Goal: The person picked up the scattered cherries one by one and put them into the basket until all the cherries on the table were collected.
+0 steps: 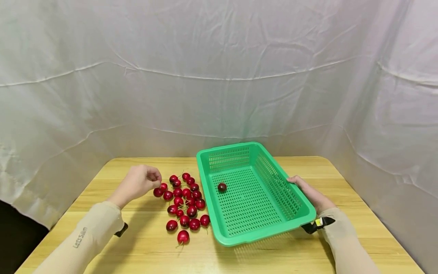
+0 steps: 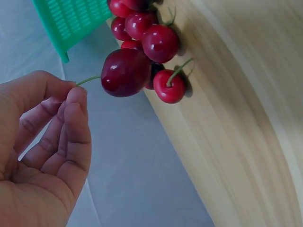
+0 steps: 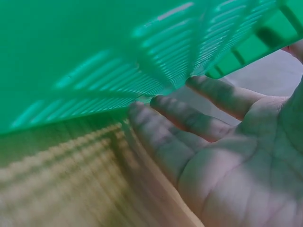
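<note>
My left hand (image 1: 138, 182) pinches the thin green stem of a dark red cherry (image 2: 125, 73) between thumb and fingertips. The cherry hangs beside the left edge of a loose group of red cherries (image 1: 178, 201) on the table. At the right, my right hand (image 1: 309, 194) holds a green plastic basket (image 1: 308, 215) by its right side. The thumb lies over the rim, and the fingers (image 3: 161, 137) reach beneath the slotted wall. The basket is tilted, its near right part raised off the table. Inside lies one dark cherry (image 1: 222, 187), towards the left.
The light wooden table (image 1: 150, 247) carries everything. A single cherry (image 1: 183, 237) sits at the near end of the group, its stem towards me. Pale cloth (image 1: 219, 102) hangs behind the table and at both sides.
</note>
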